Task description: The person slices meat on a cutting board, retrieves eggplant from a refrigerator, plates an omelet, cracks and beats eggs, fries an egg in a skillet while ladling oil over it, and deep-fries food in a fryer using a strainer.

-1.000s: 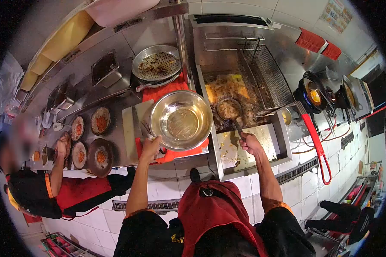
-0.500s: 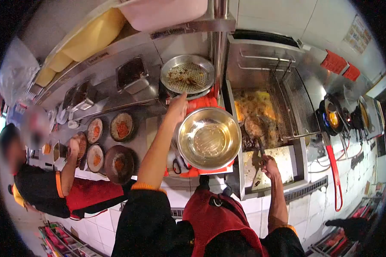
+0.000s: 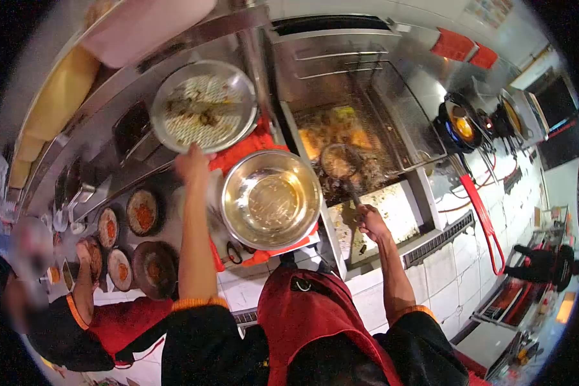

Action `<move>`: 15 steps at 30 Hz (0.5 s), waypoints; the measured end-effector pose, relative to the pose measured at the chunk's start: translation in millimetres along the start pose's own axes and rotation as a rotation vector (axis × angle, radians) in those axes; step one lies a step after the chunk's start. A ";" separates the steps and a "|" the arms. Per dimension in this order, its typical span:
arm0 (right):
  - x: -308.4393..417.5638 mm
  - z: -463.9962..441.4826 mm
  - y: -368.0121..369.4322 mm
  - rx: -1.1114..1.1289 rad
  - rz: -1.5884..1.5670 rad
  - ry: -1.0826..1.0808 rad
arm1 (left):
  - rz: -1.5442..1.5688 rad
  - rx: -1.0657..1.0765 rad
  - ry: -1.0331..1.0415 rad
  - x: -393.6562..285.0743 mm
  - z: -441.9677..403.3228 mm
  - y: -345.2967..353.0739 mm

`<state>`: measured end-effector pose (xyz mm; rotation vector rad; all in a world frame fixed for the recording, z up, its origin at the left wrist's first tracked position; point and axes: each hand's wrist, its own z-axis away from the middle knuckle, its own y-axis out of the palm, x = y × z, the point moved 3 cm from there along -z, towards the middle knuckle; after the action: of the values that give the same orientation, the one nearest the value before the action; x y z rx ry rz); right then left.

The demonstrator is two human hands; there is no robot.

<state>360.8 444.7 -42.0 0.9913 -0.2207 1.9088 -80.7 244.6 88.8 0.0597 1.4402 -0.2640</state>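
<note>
My left hand (image 3: 193, 163) grips the near rim of a round perforated tray (image 3: 206, 119) with dark fried bits in it. A shiny steel bowl (image 3: 272, 201) sits on red cloths (image 3: 264, 138) to the right of that hand. My right hand (image 3: 370, 222) is closed round the handle of a strainer (image 3: 341, 162), whose round head is in the bubbling oil of the fryer (image 3: 424, 199). Yellow-orange pieces (image 3: 360, 138) float beyond the strainer head.
A wire basket (image 3: 402, 122) stands at the fryer's right, its red handle (image 3: 481, 215) jutting forward. Pans (image 3: 460, 125) sit on burners farther right. At left, a co-worker's hand (image 3: 85, 249) is at several food bowls (image 3: 143, 212). Scissors (image 3: 235, 253) lie near the counter edge.
My left hand has left the steel bowl, reached the perforated tray and brought it up and toward the left. The strainer remains in the oil in my right hand. The camera view has shifted.
</note>
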 end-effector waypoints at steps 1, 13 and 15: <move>3.6 3.8 3.5 -0.024 0.002 -0.016 | 0.034 0.016 0.010 2.2 14.3 -13.0; 4.2 10.2 -18.1 0.055 0.190 0.030 | 0.079 0.220 -0.434 105.8 241.3 -81.2; -6.3 1.4 -23.3 0.020 0.079 0.037 | 0.130 0.287 -0.457 129.2 244.9 -69.2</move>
<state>381.8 452.5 -51.1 0.9721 -0.2227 2.0028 155.9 110.3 2.7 0.3067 0.9332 -0.3500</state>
